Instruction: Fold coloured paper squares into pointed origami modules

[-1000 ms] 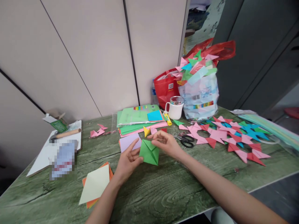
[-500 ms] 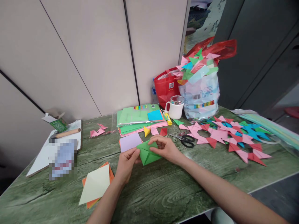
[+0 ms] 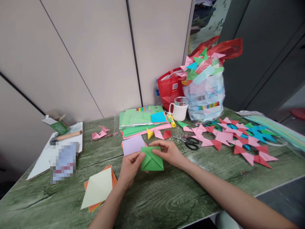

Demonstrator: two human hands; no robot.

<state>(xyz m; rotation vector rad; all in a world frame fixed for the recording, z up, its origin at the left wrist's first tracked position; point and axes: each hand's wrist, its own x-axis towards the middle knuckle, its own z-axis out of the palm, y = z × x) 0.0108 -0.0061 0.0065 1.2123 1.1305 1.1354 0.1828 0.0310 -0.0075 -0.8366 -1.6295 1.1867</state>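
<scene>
Your left hand (image 3: 130, 167) pinches the left edge of the folded green paper square (image 3: 152, 160), thumb on top, fingers closed narrow on it. Your right hand (image 3: 168, 152) grips the same piece at its top-right edge, fingers curled over it. The piece sits low over the green wood-grain counter (image 3: 166, 197), approx. centre of view, creases showing on its face; can't tell whether it touches the surface.

At 11 o'clock from the piece, just beside it, lies a flat lilac paper sheet (image 3: 132, 144). At 8 o'clock, near your left wrist, a pale yellow sheet on orange sheets (image 3: 97, 187). At 12 o'clock, further back, a stack of green and pink paper (image 3: 140, 122) w/ a blue square on top. At 2 o'clock, black-handled scissors (image 3: 190, 143); beyond them a white mug (image 3: 179, 111). At 3 o'clock, well apart, a spread of pink, red and blue folded paper stars (image 3: 238, 140).
</scene>
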